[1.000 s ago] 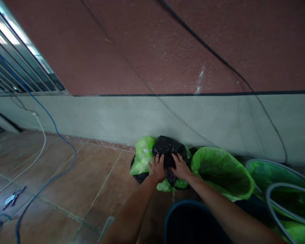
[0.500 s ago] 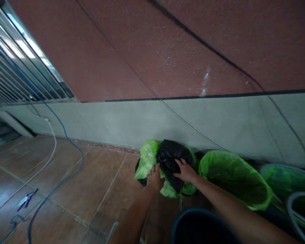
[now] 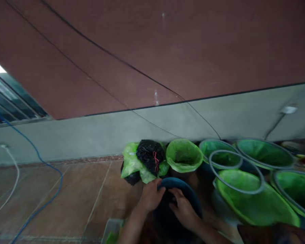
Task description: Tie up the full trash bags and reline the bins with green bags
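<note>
A barred window (image 3: 12, 101) sits at far left, a blue cable (image 3: 42, 162) curves lower left, and a dark cable (image 3: 117, 58) crosses upper centre.

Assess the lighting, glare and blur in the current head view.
Head view: dim overall, with a blown-out patch at the barred window; head view: the interior of the blue-rimmed bucket sinks into shadow, losing detail; head view: the left hand and right hand look soft, and the white wall fitting is smeared.

Dimly lit; glare is caught in barred window (image 3: 12, 98), left. Blue bucket (image 3: 191, 193) is shadowed inside; right edge is blurred.
</note>
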The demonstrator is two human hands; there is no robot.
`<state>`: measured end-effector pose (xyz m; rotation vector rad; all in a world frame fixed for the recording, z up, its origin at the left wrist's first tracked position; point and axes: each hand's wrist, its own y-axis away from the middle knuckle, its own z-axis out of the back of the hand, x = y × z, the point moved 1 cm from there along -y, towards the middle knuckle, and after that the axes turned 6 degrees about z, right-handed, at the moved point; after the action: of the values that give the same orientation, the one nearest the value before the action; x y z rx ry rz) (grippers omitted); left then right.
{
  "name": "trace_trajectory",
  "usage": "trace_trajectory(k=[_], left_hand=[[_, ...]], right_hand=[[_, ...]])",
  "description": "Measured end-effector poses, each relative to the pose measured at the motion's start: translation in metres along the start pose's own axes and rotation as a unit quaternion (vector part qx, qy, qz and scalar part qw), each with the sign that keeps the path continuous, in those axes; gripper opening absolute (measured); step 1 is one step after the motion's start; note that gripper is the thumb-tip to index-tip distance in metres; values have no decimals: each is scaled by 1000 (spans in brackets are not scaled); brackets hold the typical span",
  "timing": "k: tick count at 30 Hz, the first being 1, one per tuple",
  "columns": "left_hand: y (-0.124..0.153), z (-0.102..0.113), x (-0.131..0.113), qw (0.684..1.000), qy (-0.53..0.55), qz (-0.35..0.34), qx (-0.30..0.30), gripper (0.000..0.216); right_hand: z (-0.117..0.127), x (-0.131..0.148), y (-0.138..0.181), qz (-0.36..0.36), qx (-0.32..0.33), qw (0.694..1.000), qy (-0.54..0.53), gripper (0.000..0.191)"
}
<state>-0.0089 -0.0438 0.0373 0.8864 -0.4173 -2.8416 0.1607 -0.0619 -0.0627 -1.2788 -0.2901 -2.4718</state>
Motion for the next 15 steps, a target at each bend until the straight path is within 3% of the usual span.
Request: trace_trajectory(k=[6, 11, 15], left_hand=[[62, -79, -10, 985, -18, -23, 167, 47], [95, -128, -7, 979, -44, -19, 200, 44], [114, -149, -9, 978, -34, 29, 203, 38]], right_hand=[[78, -8, 42, -39, 64, 990, 122, 46], [140, -23, 63, -64, 156, 964, 205, 35], [161, -52, 71, -52, 130, 978, 152, 26]])
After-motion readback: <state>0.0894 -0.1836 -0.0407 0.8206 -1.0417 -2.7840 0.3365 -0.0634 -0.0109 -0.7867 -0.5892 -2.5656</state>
